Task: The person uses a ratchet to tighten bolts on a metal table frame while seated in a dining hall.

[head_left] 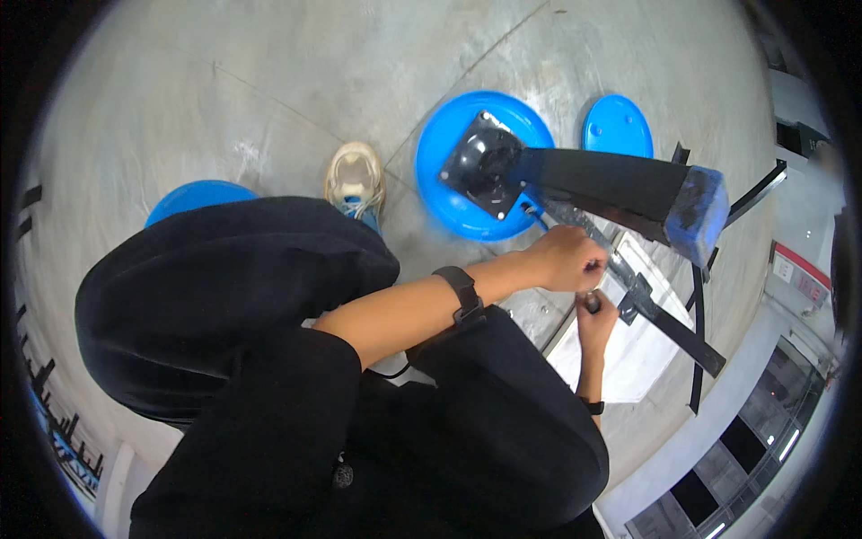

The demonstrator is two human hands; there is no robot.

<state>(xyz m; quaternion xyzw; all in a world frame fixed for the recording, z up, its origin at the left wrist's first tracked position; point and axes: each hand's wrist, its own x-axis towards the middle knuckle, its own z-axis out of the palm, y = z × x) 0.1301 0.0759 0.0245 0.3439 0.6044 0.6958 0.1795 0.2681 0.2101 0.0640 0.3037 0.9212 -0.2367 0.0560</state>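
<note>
My left hand [570, 258], a dark band on its wrist, curls into a fist beside a dark metal bar [678, 334]. Just below it, my right hand [597, 322] has thumb and fingers pinched together around something small and dark. What either hand holds is too small or hidden to name. The bar carries a black bracket [636, 296] near its middle. Beyond my hands lies a round blue seat [433, 184] with a black square plate [485, 162] on it. From the plate a black post [602, 184] rises, ending in a blue cap [699, 216].
A smaller blue round piece [618, 126] lies on the floor at the back right. Under the bar is a white sheet [651, 359]. Black metal strips [754, 193] lie further right. My shoe [355, 175] rests left of the blue seat, and another blue round piece [193, 198] shows beyond my knee.
</note>
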